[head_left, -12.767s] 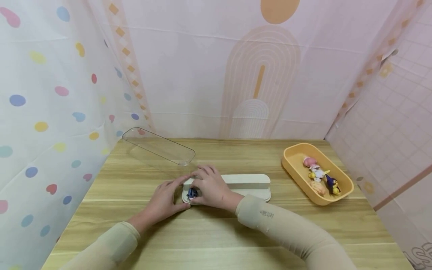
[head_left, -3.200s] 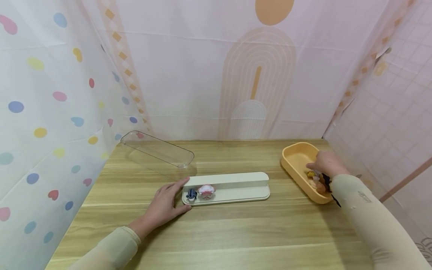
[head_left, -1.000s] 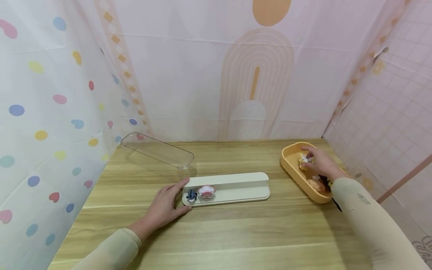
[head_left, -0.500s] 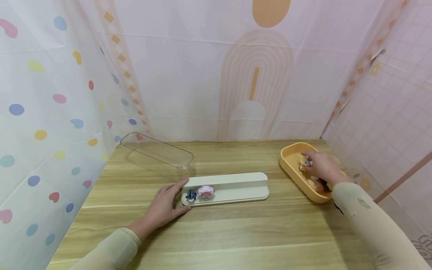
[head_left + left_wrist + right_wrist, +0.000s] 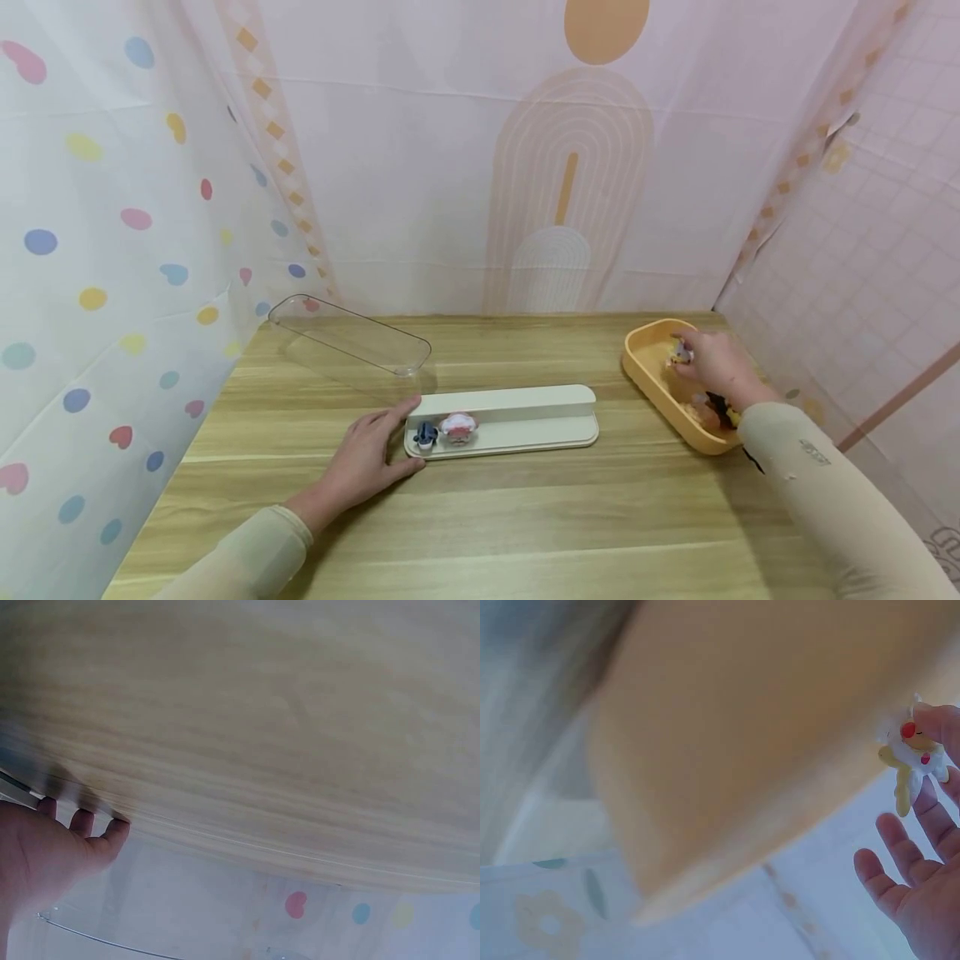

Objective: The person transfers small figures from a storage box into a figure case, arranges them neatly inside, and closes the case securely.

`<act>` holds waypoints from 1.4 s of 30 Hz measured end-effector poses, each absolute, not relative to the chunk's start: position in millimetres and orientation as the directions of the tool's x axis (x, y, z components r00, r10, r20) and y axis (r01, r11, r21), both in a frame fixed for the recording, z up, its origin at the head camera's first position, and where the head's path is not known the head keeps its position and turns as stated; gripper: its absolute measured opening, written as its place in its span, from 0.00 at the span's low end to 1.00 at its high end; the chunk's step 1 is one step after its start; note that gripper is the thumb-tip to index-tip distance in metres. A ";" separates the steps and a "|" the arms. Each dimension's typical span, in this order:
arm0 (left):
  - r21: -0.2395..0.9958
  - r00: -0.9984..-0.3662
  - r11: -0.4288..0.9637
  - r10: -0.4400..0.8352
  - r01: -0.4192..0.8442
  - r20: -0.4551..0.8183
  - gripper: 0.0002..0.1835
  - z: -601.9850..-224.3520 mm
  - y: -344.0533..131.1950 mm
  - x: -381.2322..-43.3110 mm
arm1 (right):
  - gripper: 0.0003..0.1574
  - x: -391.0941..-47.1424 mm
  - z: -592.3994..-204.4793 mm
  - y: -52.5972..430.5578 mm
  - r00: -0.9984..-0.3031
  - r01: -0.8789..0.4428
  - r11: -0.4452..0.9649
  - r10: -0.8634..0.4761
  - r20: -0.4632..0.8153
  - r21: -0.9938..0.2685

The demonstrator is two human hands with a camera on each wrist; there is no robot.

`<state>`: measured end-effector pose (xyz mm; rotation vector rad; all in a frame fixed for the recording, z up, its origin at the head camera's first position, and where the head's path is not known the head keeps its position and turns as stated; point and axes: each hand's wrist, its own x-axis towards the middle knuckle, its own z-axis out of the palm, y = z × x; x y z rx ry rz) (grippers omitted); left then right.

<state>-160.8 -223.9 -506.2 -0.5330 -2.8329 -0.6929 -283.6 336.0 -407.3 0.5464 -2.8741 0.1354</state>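
My left hand (image 5: 363,454) rests at the left end of a long cream display base (image 5: 525,432), thumb at its near corner and index finger at its far corner. On the base's left part stand a dark blue figurine (image 5: 425,434) and, just right of it, a pink-and-white figurine (image 5: 458,427). Over an orange box (image 5: 637,367), my right hand (image 5: 720,367) pinches a small white-and-yellow figurine (image 5: 911,754) with a red spot on its face between thumb and fingers. My right hand's lower fingers are spread beneath it.
In the orange box lie a peach figurine (image 5: 703,410) and a dark purple-and-yellow figurine (image 5: 722,408), partly hidden by the right hand. A clear, long cover (image 5: 352,333) stands at the back left of the wooden table (image 5: 480,517). Patterned curtains (image 5: 420,167) surround the table.
My right hand has left the base, where the pink-and-white figurine now stands beside the blue one. It has picked up the white-and-yellow figurine and turned it slightly. The left hand stays put.
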 end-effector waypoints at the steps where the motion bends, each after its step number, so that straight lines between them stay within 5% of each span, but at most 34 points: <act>1: 0.412 -0.920 0.827 0.301 0.383 0.251 0.54 -506.1 -223.9 -160.8 | 0.36 -283.5 -403.9 333.6 -0.904 -0.376 0.925 -0.354 0.240 -0.053; 10: 0.416 -0.920 0.825 0.301 0.382 0.249 0.54 -504.6 -223.6 -160.4 | 0.36 -271.3 -368.6 286.7 -0.869 -0.435 0.899 -0.404 0.286 -0.053; 22: 0.415 -0.921 0.826 0.299 0.381 0.251 0.54 -504.6 -224.6 -160.4 | 0.33 -247.7 -379.2 190.5 -0.619 -0.714 0.700 -0.651 0.440 0.030; 42: 0.420 -0.926 0.827 0.303 0.373 0.227 0.54 -504.5 -222.9 -160.8 | 0.36 -213.7 -409.6 105.7 -0.506 -0.842 0.539 -0.801 0.320 0.018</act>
